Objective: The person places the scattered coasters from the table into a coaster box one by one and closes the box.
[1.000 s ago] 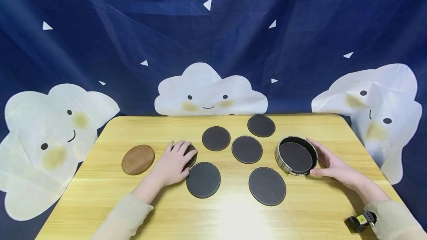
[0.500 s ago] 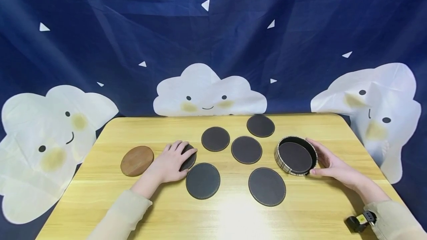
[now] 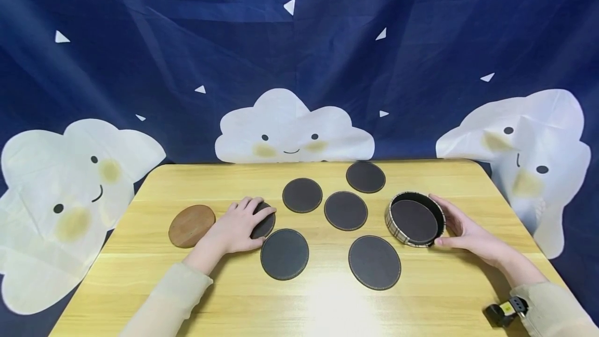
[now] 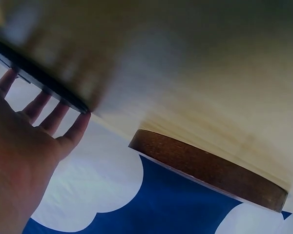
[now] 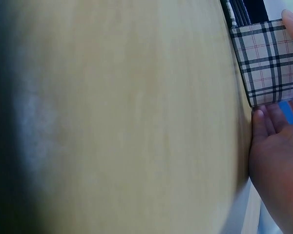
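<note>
My left hand lies over a round dark coaster, gripping it with fingers across the far side and the thumb at the near edge. Seen from the left wrist, the fingertips meet the rim of that dark coaster. At the right, my right hand holds a round plaid coaster holder, thumb on its near side and fingers round the back. A dark disc lies inside it. The right wrist view shows its checked wall between thumb and fingers.
A brown wooden disc lies left of my left hand. Dark stitched coasters and several more lie flat between my hands, one coaster at the back edge. Behind the table hangs a blue cloth with clouds.
The left hand has shifted very slightly left, and a little more of the coaster under it shows. The right hand and the holder stay where they were.
</note>
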